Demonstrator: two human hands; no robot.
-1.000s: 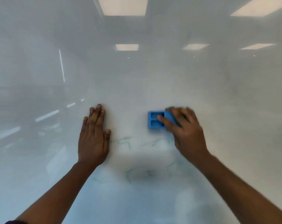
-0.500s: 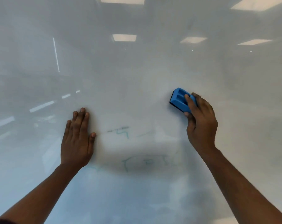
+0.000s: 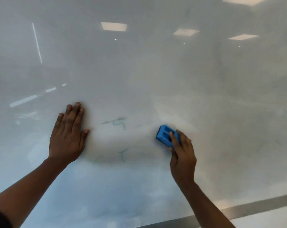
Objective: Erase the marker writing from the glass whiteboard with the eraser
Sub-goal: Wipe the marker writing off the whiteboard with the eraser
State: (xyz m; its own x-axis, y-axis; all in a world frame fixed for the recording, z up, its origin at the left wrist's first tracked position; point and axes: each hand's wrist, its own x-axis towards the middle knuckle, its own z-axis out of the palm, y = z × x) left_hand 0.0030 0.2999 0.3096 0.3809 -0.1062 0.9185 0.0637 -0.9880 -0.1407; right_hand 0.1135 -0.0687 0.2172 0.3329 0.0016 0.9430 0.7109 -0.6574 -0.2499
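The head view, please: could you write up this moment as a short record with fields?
surface: glass whiteboard, ceiling lights reflected in it
left hand: flat on the glass, fingers spread, empty
right hand: gripping the blue eraser against the board
marks left: faint teal strokes between the hands, more lower down
eraser position: right of the remaining strokes, not on them
bottom edge: metal frame

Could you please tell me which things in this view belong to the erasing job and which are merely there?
Job:
blue eraser in right hand
teal marker traces
glass whiteboard

Merely there:
left hand, flat on glass
metal bottom frame
ceiling light reflections
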